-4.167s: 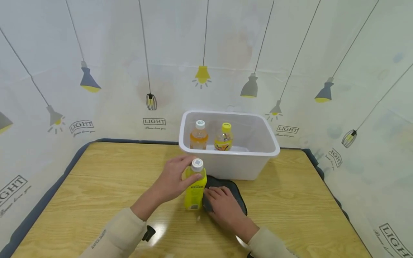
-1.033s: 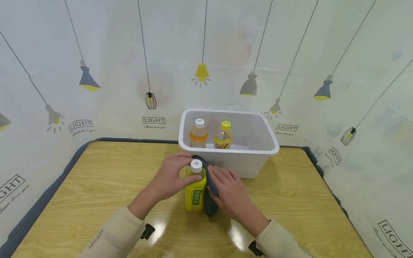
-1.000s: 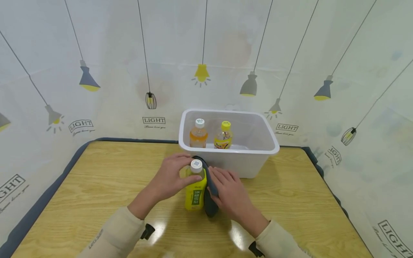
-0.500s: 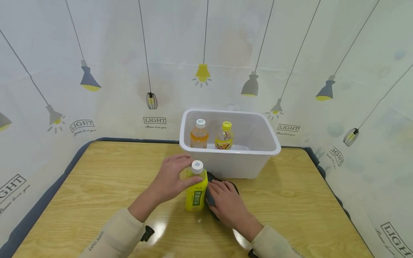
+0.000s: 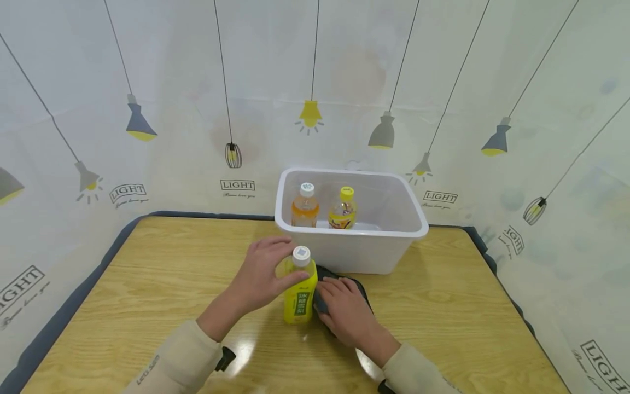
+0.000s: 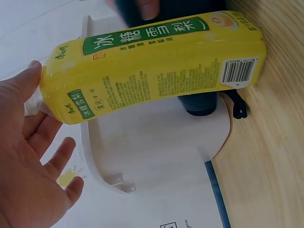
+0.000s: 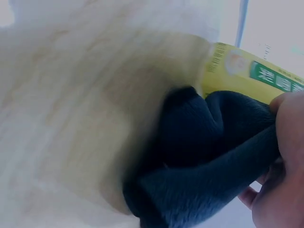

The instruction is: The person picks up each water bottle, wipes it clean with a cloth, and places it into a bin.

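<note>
A bottle of yellow drink (image 5: 300,303) with a white cap (image 5: 301,255) stands upright on the table. My left hand (image 5: 263,276) pinches it at the neck, thumb on the near side and fingers behind. In the left wrist view the green-and-yellow label (image 6: 156,61) and its barcode show. My right hand (image 5: 350,314) grips a folded dark blue-grey cloth (image 7: 204,152) at the bottle's right side. In the right wrist view the cloth bunches against the lower part of the bottle, and my thumb and fingers hold its folded edge.
Just behind the hands stands a white plastic bin (image 5: 351,251). Inside it are an orange-labelled bottle with a white cap (image 5: 305,210) and a yellow-capped bottle (image 5: 343,210). A lamp-patterned backdrop (image 5: 266,98) surrounds the wooden table (image 5: 172,262) at the back and sides.
The bottle has turned about its own axis, so its green label panel now faces me. My right hand and the cloth have shifted from high along the bottle's side to lower and nearer.
</note>
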The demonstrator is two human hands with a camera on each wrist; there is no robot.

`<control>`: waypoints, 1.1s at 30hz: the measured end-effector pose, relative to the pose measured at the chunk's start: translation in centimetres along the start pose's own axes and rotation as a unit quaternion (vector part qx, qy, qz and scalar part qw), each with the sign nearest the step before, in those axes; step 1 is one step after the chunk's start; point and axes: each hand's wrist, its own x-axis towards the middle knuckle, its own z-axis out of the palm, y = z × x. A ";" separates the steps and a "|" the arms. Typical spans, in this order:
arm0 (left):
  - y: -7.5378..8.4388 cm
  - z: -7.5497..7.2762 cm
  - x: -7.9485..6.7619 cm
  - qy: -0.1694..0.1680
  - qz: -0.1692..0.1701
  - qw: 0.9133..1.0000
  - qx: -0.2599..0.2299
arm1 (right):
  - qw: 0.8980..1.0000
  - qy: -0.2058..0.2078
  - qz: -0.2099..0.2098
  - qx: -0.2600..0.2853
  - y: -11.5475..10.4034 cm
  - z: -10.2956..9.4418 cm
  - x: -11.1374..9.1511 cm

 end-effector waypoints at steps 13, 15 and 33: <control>-0.3 0.2 0.0 0.016 0.020 0.998 0.059 | 0.989 0.144 0.007 0.031 0.8 -5.2 1.1; -0.3 0.3 0.0 0.019 0.023 0.998 0.063 | 0.987 0.157 0.000 0.020 0.8 -5.7 1.2; -0.2 0.5 -0.4 0.044 0.045 0.995 0.071 | 0.998 -0.022 0.002 -0.065 -0.7 -1.0 0.1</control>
